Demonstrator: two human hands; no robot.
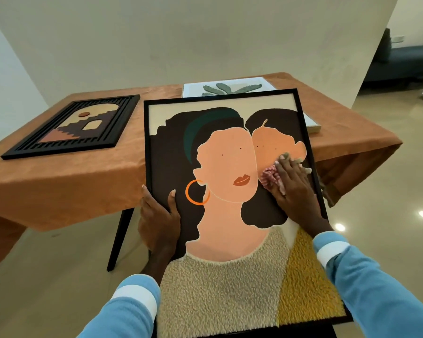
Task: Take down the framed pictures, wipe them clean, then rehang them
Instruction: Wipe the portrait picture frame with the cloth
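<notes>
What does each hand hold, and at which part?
The left hand grips the portrait by its left edge. The right hand only presses a cloth flat on it.

Right hand (291,189) hides most of the cloth (269,177)

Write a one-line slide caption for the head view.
The left hand grips the framed portrait at its edge while the right hand presses a checked cloth against its front.
</notes>
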